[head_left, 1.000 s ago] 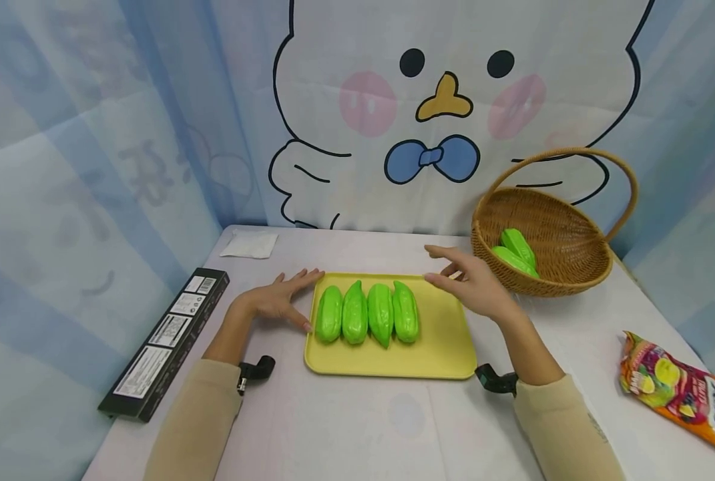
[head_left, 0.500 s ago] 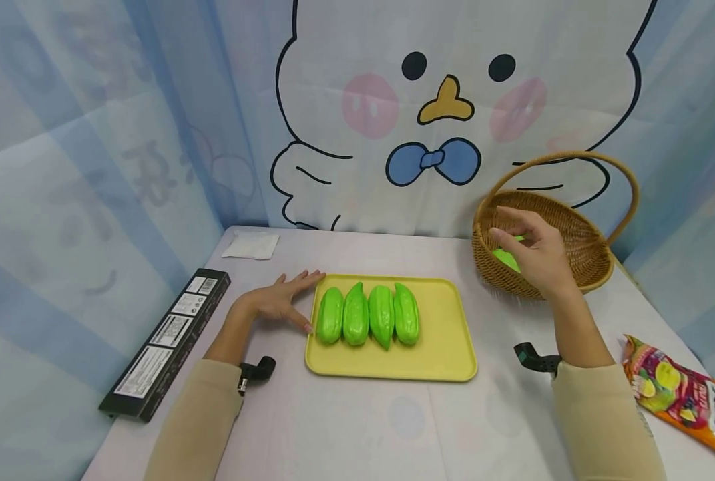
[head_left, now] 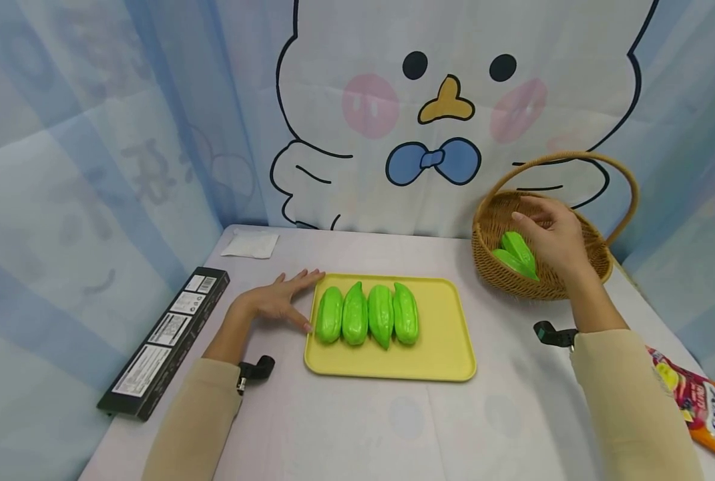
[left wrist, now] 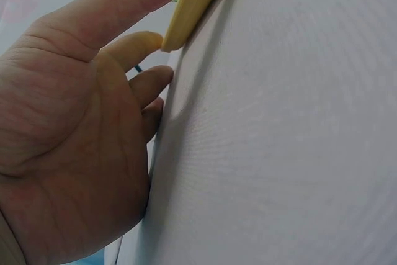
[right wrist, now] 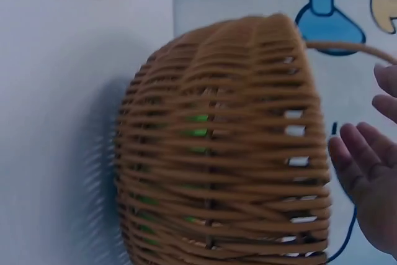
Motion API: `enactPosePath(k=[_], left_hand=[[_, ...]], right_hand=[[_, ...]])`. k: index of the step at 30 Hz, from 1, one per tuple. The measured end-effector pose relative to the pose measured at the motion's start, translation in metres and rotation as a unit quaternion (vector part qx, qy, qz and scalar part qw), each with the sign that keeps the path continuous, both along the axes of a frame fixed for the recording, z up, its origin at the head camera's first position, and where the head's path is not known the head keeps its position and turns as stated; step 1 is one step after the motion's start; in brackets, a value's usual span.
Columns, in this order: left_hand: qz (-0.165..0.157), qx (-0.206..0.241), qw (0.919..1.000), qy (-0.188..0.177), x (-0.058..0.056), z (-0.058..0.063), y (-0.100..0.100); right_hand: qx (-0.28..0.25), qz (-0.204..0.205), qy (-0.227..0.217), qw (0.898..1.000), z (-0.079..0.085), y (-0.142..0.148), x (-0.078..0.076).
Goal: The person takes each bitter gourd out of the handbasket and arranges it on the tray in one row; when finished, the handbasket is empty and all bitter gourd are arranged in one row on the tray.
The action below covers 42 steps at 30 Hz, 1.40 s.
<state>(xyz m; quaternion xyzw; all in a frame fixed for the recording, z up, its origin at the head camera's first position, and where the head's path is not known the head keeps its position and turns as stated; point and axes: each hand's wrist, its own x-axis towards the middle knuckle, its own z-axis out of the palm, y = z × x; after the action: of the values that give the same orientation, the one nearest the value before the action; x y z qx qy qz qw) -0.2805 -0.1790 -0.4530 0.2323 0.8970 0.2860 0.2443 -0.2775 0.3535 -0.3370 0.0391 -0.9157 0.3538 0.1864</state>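
Note:
Several glossy green, ridged, pointed toy vegetables [head_left: 381,314] lie side by side on the left half of a yellow tray [head_left: 444,341]. At the tray's left edge my left hand [head_left: 278,299] has its fingers spread, with thumb and forefinger touching the rim. My right hand [head_left: 557,239] hovers over the mouth of a wicker basket [head_left: 485,262], fingers loosely bent and nothing visible between them. Two more green toy vegetables [head_left: 518,252] sit inside the basket, left of that hand. In the right wrist view, the basket's woven side [right wrist: 217,147] hides most of its contents.
A long black box [head_left: 166,341] lies at the left edge of the table, and a white packet [head_left: 250,244] at the back left. To the right, my sleeve partly covers a colourful snack bag [head_left: 702,407]. The basket's tall handle [head_left: 624,174] arches above it.
My right hand has moved from above the tray's right edge, rightward and back, to over the basket. My left hand and the toy vegetables have stayed in place.

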Motion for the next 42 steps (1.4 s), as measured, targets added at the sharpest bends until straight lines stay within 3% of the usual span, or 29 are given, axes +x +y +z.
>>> enactPosePath(k=[14,22,29,42], left_hand=[[-0.002,0.003,1.0000,0.001,-0.002,-0.002,-0.002],[-0.002,-0.001,1.0000,-0.001,-0.002,0.000,0.000],[-0.001,-0.002,1.0000,-0.002,-0.002,-0.001,0.000],[0.008,0.000,0.9999,-0.010,-0.001,-0.001,0.000]], right_hand=[[0.040,-0.044,-0.087,0.994,-0.027,0.035,-0.029],[-0.008,-0.032,-0.140,0.990,-0.049,0.045,-0.026],[-0.027,0.002,-0.220,0.975,-0.057,0.051,-0.023],[0.030,0.004,-0.265,0.964,-0.060,0.054,-0.027]])
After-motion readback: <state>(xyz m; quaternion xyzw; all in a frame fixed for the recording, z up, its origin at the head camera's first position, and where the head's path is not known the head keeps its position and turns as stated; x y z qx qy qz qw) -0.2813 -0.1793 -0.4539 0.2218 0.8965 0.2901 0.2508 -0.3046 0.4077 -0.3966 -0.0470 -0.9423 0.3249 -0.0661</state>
